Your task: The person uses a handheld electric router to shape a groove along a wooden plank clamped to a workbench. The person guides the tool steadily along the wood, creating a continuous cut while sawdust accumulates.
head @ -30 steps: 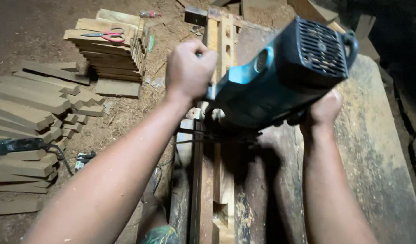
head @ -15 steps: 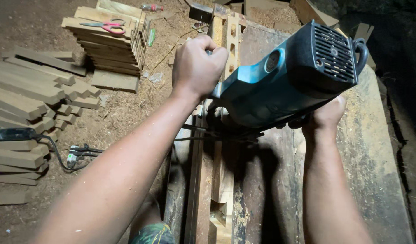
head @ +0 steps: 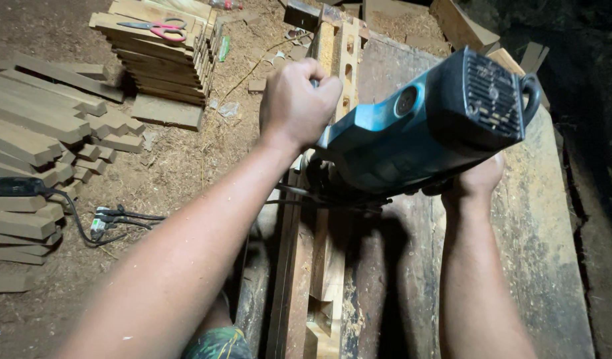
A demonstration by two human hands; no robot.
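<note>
Left hand [head: 298, 101] fisted tight round a handle of the router [head: 419, 129]. Right hand [head: 480, 178] sits under the router's far side, mostly hidden; looks wrapped on the other handle but fingers can't be seen. Router: teal body, black vented top, tilted over a long wood rail [head: 332, 219] with slots cut in it. Rail lies lengthwise on the worn bench [head: 538, 219].

Risks, as judged: bit grabs at a slot edge, kicks the tool sideways; tilt gouges the cut. Black cord [head: 299, 199] trails just under the body, could snag or get nicked. Sawdust underfoot, slippery. Plank stack [head: 163, 56] with scissors [head: 158, 28] lies well left on the floor.
</note>
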